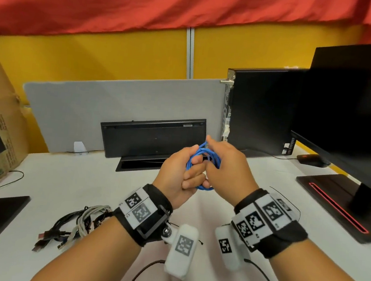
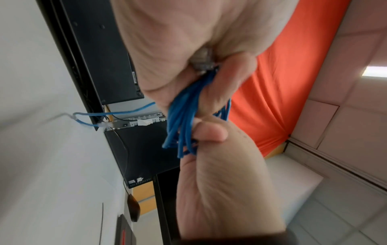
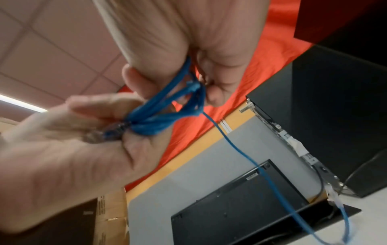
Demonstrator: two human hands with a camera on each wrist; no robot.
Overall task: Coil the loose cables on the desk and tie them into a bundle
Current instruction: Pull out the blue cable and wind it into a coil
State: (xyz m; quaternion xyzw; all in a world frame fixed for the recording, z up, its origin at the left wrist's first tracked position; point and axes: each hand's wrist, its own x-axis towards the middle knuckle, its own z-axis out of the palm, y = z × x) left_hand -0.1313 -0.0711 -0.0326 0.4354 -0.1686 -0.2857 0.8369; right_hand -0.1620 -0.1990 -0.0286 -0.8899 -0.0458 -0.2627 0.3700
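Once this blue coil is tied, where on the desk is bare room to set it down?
Bare white desk lies between the cardboard box and the keyboard, left of the hands. Front left is crowded by the cable pile; right is taken by the monitor base. The blue cable is held above.

Blue cable (image 1: 202,162): thin, wound into several loops, held above the bench (image 1: 86,176); one loose strand trails down to the bench; tangled black and grey cables (image 1: 76,225) lie at bench left.
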